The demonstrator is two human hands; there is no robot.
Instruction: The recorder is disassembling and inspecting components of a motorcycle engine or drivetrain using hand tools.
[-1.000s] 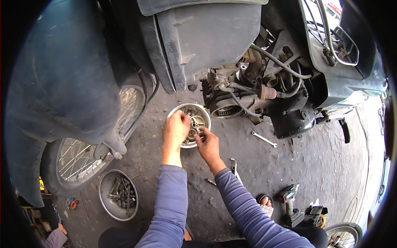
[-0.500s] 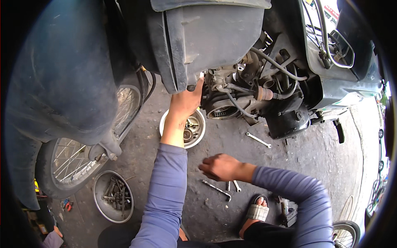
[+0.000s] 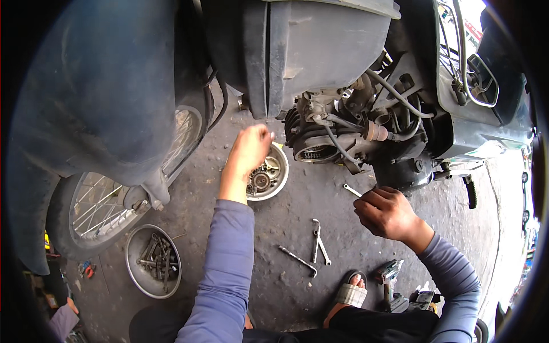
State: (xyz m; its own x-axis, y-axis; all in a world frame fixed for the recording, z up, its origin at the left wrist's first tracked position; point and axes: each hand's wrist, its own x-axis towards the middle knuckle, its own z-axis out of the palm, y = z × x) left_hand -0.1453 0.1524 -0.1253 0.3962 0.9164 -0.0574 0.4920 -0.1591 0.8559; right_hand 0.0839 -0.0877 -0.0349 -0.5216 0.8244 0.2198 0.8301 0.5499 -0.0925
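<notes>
Left hand [image 3: 250, 150] over parts bowl [image 3: 281, 184], right hand [image 3: 388, 213] near a wrench [image 3: 351, 190]

Your left hand [image 3: 250, 150] hangs over the far left part of a bowl [image 3: 285, 171] on the ground [image 3: 274, 228], with mechanical parts [image 3: 261, 182] inside. A motorbike engine [image 3: 320, 134] sits to the bowl's right and slightly beyond, while your right hand [image 3: 387, 212] appears on the near side of the engine, covering one end of a wrench [image 3: 350, 189]. Between your forearms, three hand tools [image 3: 297, 261] lie together, two overlapping. Your right foot [image 3: 351, 294] rests to their right, left of a power tool [image 3: 389, 273]. At left, a wheel [image 3: 62, 226] stands beyond a basin [image 3: 135, 274] holding assorted tools [image 3: 163, 255]; pliers [image 3: 87, 269] lie left of the basin.
</notes>
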